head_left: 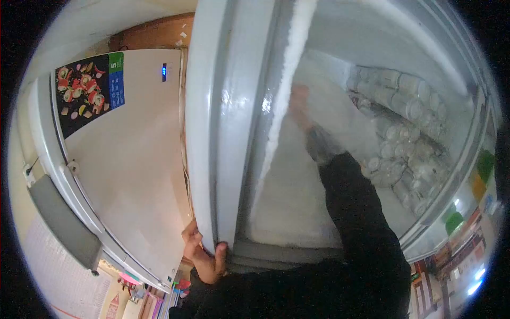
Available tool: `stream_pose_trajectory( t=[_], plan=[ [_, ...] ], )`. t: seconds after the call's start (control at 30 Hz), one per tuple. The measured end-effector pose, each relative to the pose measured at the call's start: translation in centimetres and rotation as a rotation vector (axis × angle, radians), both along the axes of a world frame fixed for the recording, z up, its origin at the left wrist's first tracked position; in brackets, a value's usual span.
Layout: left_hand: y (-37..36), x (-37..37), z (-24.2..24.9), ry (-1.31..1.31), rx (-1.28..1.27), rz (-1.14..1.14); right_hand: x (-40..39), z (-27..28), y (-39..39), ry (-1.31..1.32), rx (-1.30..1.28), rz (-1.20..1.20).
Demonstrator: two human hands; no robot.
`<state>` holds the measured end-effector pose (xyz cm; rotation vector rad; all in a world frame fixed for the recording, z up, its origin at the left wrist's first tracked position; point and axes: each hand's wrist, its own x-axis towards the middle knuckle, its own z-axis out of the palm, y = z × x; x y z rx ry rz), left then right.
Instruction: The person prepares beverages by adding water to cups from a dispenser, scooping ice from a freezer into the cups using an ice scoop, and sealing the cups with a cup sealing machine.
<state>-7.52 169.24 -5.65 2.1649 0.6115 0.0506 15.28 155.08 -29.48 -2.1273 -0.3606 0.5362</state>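
An open freezer shows frost along its inner edge [287, 80] and a pale floor inside. My right hand [300, 101] reaches deep into it, blurred, near the frosted wall; whether it holds anything cannot be made out. A dark sleeve [353, 196] covers that arm. Several clear bottles or jars [409, 101] lie stacked on the right side of the freezer, apart from my right hand. My left hand [204, 255] rests at the freezer's outer rim [226, 186], with its thumb and fingers around the lower end of the edge.
Left of the open freezer stands a white appliance [127, 159] with a small blue display and a food sticker [85, 95]. A grey box-like part [64, 218] is beyond it. Shelves with coloured items [143, 297] show at the lower left.
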Motion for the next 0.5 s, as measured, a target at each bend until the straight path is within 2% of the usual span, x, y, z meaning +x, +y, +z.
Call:
stream_pose_trajectory(
  t=[0.13, 0.2, 0.27, 0.37, 0.5],
  plan=[
    [0.1, -0.1, 0.3, 0.013, 0.013, -0.007, -1.5, 3.1, -3.6, -0.102, 0.003, 0.032],
    [-0.1, -0.3, 0.1, 0.001, -0.028, 0.008, 0.7, 1.5, -1.8, -0.096, 0.006, 0.007],
    [0.1, -0.4, 0.2, 0.006, 0.038, -0.033, 2.2, -0.7, -0.3, -0.024, -0.021, -0.019],
    [0.2, -0.4, 0.3, 0.026, 0.035, -0.030, 2.4, -1.0, 0.4, 0.005, -0.068, -0.022],
    [0.2, -0.5, 0.1, 0.003, 0.021, -0.044, 1.6, 2.8, -0.4, -0.137, -0.012, 0.003]
  ],
)
